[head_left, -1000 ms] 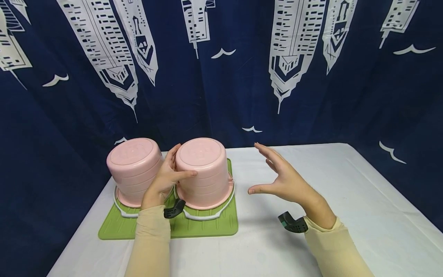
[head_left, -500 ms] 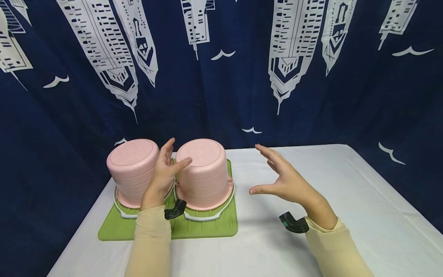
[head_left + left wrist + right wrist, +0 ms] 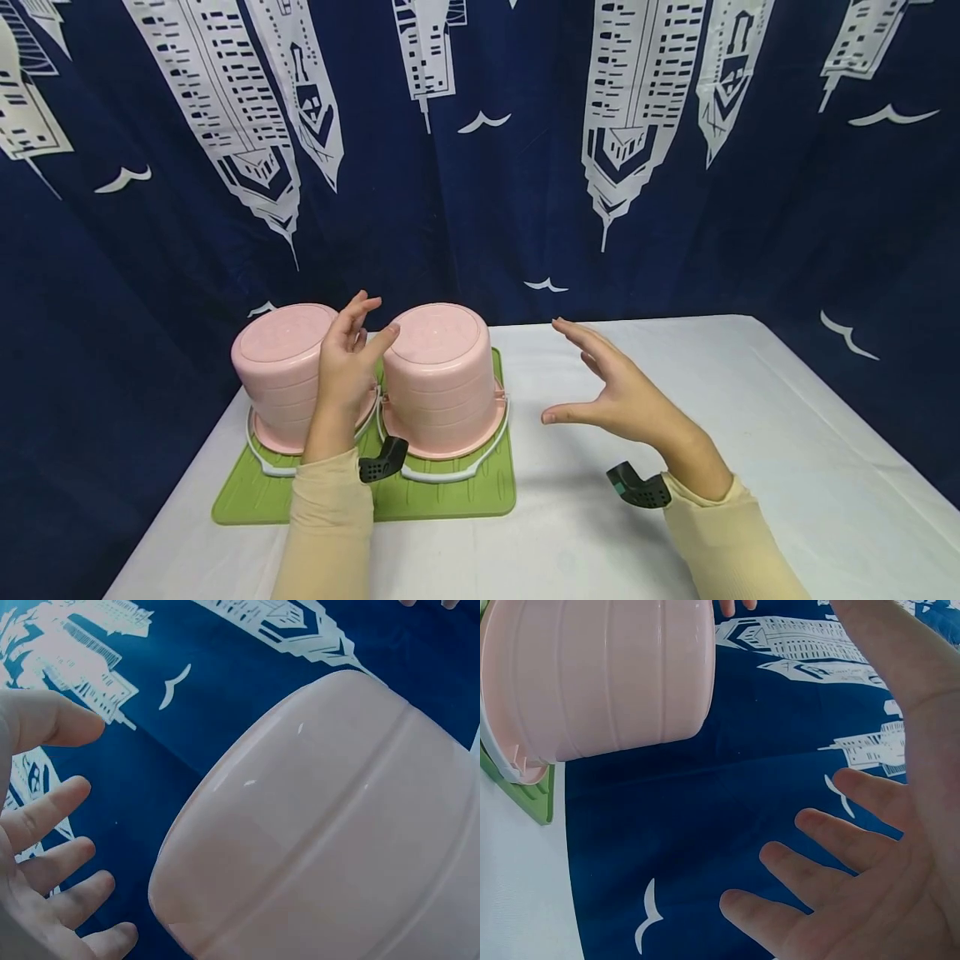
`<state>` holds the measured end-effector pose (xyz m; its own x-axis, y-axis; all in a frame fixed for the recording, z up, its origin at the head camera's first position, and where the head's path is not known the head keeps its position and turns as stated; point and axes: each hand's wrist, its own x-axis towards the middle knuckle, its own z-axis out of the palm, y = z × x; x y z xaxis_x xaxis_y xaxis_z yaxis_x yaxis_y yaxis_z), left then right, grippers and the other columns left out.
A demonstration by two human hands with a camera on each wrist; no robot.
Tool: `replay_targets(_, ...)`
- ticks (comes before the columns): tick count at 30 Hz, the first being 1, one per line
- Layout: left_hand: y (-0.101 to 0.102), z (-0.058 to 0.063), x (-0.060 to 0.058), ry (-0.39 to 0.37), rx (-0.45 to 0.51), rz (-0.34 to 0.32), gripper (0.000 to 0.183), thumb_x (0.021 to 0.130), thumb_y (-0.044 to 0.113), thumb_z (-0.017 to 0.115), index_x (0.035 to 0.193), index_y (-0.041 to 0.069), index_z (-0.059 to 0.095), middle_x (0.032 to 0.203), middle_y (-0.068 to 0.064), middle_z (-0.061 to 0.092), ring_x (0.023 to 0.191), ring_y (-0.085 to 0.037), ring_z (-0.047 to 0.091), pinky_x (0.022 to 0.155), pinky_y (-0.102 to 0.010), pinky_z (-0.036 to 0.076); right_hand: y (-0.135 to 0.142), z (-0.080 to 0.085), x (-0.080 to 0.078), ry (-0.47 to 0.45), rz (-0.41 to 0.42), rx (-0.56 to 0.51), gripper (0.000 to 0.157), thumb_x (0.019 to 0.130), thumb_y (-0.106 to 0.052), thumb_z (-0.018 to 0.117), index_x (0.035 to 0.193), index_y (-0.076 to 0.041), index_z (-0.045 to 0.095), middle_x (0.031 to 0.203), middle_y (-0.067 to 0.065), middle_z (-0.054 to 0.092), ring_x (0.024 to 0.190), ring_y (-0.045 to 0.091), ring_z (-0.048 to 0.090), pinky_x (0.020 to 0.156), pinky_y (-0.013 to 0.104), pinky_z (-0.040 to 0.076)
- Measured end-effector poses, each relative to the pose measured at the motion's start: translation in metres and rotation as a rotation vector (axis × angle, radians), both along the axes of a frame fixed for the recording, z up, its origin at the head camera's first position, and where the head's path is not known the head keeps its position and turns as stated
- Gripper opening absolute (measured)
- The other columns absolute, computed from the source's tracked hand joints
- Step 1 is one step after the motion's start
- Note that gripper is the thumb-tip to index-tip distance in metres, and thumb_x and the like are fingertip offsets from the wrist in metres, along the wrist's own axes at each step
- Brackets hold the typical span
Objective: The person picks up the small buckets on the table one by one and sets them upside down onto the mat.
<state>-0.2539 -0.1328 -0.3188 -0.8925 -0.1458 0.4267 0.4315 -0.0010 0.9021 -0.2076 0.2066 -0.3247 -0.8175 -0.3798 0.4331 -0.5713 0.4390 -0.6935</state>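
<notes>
Two pink buckets stand upside down side by side, the left bucket (image 3: 281,375) and the right bucket (image 3: 442,392). Their white handles lie around the rims, and both rest on a green ridged mat (image 3: 450,498). My left hand (image 3: 347,367) is raised in front of the gap between them, fingers apart, overlapping the left bucket's edge in the head view. In the left wrist view its spread fingers (image 3: 71,896) are apart from a pink bucket wall (image 3: 330,825). My right hand (image 3: 618,387) hovers right of the right bucket, thumb and fingers spread, holding nothing.
A white cloth (image 3: 757,467) covers the table under the mat. Behind it hangs a dark blue curtain (image 3: 495,200) printed with white buildings and birds. A black wrist strap piece (image 3: 384,460) sits at the left wrist, another black piece (image 3: 637,485) at the right.
My left hand has let go of the right bucket and moved up and left away from it. The buckets stay where they were. My right hand has hardly moved.
</notes>
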Motion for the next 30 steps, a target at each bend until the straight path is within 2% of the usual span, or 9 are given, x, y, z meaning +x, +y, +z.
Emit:
replay_targets(5, 0.003, -0.002, 0.004, 0.055, -0.104, -0.011, 0.042, 0.092, 0.004, 0.073, 0.131, -0.001, 0.060, 0.155, 0.000, 0.041, 0.143, -0.015, 0.036, 0.118, -0.037, 0.025, 0.001, -0.003, 0.002, -0.010, -0.002, 0.004, 0.107, 0.069, -0.030, 0.095, 0.157, -0.014, 0.035, 0.160, 0.005, 0.032, 0.147, 0.024, 0.028, 0.117, 0.053, 0.024)
replay_targets(8, 0.005, -0.003, 0.006, 0.120, -0.181, 0.011, 0.040, 0.090, 0.005, 0.075, 0.128, 0.001, 0.063, 0.153, 0.001, 0.043, 0.142, -0.016, 0.038, 0.117, -0.038, 0.027, 0.000, -0.005, 0.003, -0.007, -0.010, 0.003, 0.105, 0.070, -0.029, 0.095, 0.156, -0.014, 0.036, 0.160, 0.006, 0.032, 0.147, 0.024, 0.027, 0.117, 0.053, 0.024)
replay_targets(11, 0.008, -0.002, 0.007, 0.200, -0.268, 0.036, 0.038, 0.088, 0.008, 0.077, 0.124, 0.004, 0.066, 0.151, 0.000, 0.046, 0.141, -0.018, 0.038, 0.116, -0.041, 0.028, -0.001, -0.004, 0.003, 0.006, -0.049, 0.027, 0.104, 0.071, -0.034, 0.093, 0.157, -0.018, 0.036, 0.161, 0.004, 0.031, 0.148, 0.025, 0.026, 0.116, 0.054, 0.026)
replay_targets(14, 0.013, 0.000, 0.008, 0.275, -0.377, 0.065, 0.037, 0.087, 0.015, 0.079, 0.122, 0.008, 0.069, 0.150, 0.001, 0.048, 0.141, -0.020, 0.039, 0.115, -0.045, 0.029, -0.001, -0.003, 0.002, 0.039, -0.119, 0.094, 0.106, 0.071, -0.047, 0.091, 0.158, -0.024, 0.034, 0.162, 0.001, 0.028, 0.149, 0.025, 0.023, 0.114, 0.060, 0.026)
replay_targets(17, 0.020, 0.001, 0.008, 0.345, -0.497, 0.106, 0.040, 0.087, 0.024, 0.079, 0.123, 0.010, 0.069, 0.151, 0.001, 0.048, 0.141, -0.022, 0.040, 0.114, -0.049, 0.031, -0.001, -0.003, -0.001, 0.133, -0.197, 0.203, 0.113, 0.066, -0.061, 0.088, 0.158, -0.024, 0.034, 0.163, 0.000, 0.027, 0.151, 0.024, 0.019, 0.113, 0.062, 0.026)
replay_targets(21, 0.031, 0.002, 0.008, 0.428, -0.632, 0.128, 0.045, 0.088, 0.031, 0.077, 0.125, 0.007, 0.067, 0.152, -0.005, 0.047, 0.143, -0.026, 0.037, 0.118, -0.050, 0.024, -0.001, -0.007, -0.008, 0.333, -0.273, 0.298, 0.121, 0.060, -0.066, 0.088, 0.156, -0.013, 0.038, 0.161, 0.006, 0.032, 0.150, 0.026, 0.022, 0.117, 0.054, 0.022)
replay_targets(23, 0.037, 0.003, 0.009, 0.460, -0.694, 0.130, 0.046, 0.089, 0.034, 0.075, 0.125, 0.007, 0.067, 0.151, -0.008, 0.047, 0.144, -0.027, 0.035, 0.119, -0.049, 0.018, -0.002, -0.009, -0.011, 0.411, -0.302, 0.293, 0.121, 0.059, -0.062, 0.090, 0.155, -0.009, 0.039, 0.160, 0.008, 0.035, 0.149, 0.026, 0.025, 0.119, 0.049, 0.019)
replay_targets(25, 0.042, 0.005, 0.009, 0.487, -0.752, 0.144, 0.047, 0.090, 0.037, 0.074, 0.126, 0.008, 0.067, 0.151, -0.009, 0.048, 0.144, -0.027, 0.035, 0.119, -0.050, 0.017, -0.003, -0.009, -0.012, 0.455, -0.323, 0.263, 0.118, 0.060, -0.057, 0.093, 0.155, -0.008, 0.040, 0.159, 0.008, 0.036, 0.148, 0.028, 0.027, 0.120, 0.047, 0.018)
replay_targets(30, 0.049, 0.009, 0.013, 0.543, -0.851, 0.193, 0.051, 0.089, 0.043, 0.072, 0.130, 0.012, 0.066, 0.151, -0.009, 0.048, 0.145, -0.026, 0.034, 0.118, -0.055, 0.018, -0.006, -0.005, -0.013, 0.476, -0.348, 0.215, 0.109, 0.066, -0.049, 0.093, 0.154, -0.008, 0.042, 0.160, 0.008, 0.034, 0.148, 0.030, 0.028, 0.119, 0.049, 0.021)
